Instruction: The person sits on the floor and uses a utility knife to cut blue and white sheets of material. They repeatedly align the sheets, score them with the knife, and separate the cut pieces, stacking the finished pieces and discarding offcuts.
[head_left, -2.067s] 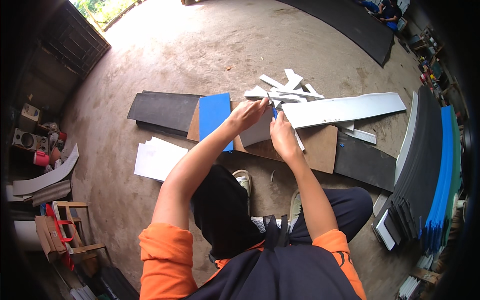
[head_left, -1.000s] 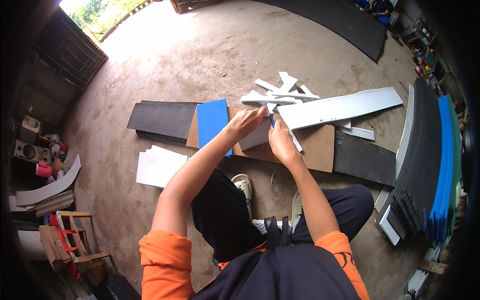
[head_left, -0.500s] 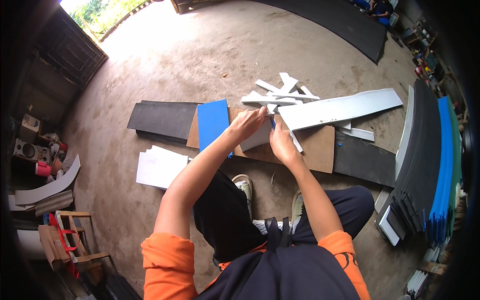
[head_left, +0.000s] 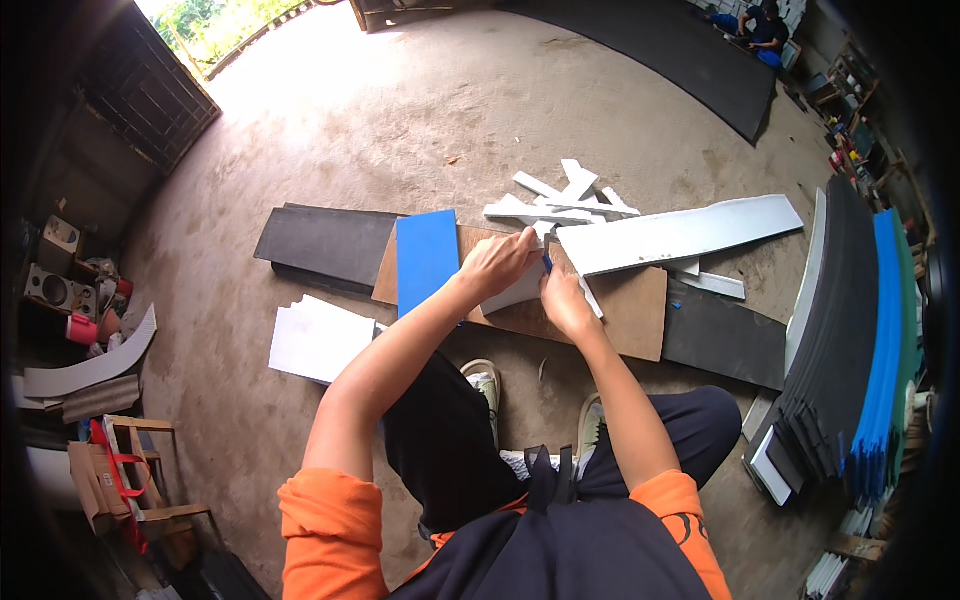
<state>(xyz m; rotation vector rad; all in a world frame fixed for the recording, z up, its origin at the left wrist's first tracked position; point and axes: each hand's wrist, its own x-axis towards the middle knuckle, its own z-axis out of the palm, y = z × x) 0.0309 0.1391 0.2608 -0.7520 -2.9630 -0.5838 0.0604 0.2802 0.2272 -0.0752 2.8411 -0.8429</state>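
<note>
My left hand [head_left: 503,262] is closed, its fingertips pinching the edge of a white foam piece [head_left: 512,294] that lies under it on a brown board [head_left: 630,310]. Close by on the right, my right hand [head_left: 566,297] is wrapped round a slim blue-handled knife [head_left: 547,262], its tip near the left fingertips. Small details at the tip are hard to make out. A long white foam sheet [head_left: 690,232] extends rightward from the hands. Just beyond them lies a heap of white offcut strips [head_left: 575,205]. A blue rectangular sheet [head_left: 427,262] rests on the board left of my left hand.
Black sheets [head_left: 325,240] lie under the board's left end, and white sheets [head_left: 318,342] sit nearer me. Stacked black sheets [head_left: 815,350] and blue sheets [head_left: 880,330] line the right side. A wooden stool [head_left: 150,470] stands at left. Another person [head_left: 762,35] sits far right.
The whole view has shifted slightly. Both hands keep their grips at nearly the same spot over the board, with the knife still by the left fingertips.
</note>
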